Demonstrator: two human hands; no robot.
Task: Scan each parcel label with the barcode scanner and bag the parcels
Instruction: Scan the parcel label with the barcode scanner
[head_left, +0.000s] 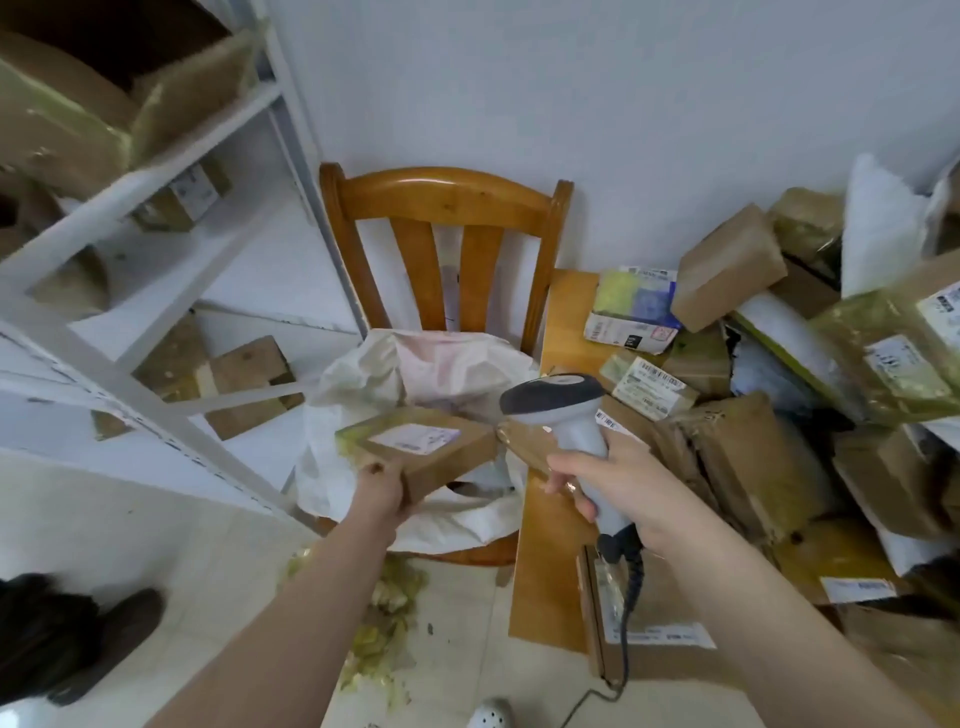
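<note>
Scanning: right hand (618, 483) wrapped round the handle of a grey-and-white handheld barcode scanner (561, 410), dark-topped head aimed left at the parcel label.
Left hand: left hand (382, 488) grips a small flat brown cardboard parcel (421, 444) by its near corner, thumb on top, white label face up.
Parcel position: held in the air over the open mouth of a crumpled white plastic bag (415, 374), just left of the scanner head; touching or not, cannot tell.
Bag: sits on the seat of an orange-brown wooden slat-back chair (447, 197) standing against the pale wall.
Cable: black coiled cable (631, 597) drops from the scanner's base past the bench edge towards the floor.
Bench: light wooden bench (550, 519) right beside the chair.
Heap: pile of brown taped cardboard parcels (753, 452) with white labels covers most of the bench, white mailers mixed in; a yellow-and-blue printed carton (631, 306) lies at the back near the chair; a flat brown box (654, 649) lies at the near edge under the cable.
Shelving: white metal shelving (156, 156) at left, more brown boxes on its levels.
Floor: pale tiles with yellowish tape scraps (384, 587) below the chair; a dark shoe (104, 639) at far left, a white perforated clog (491, 714) at the bottom edge.
</note>
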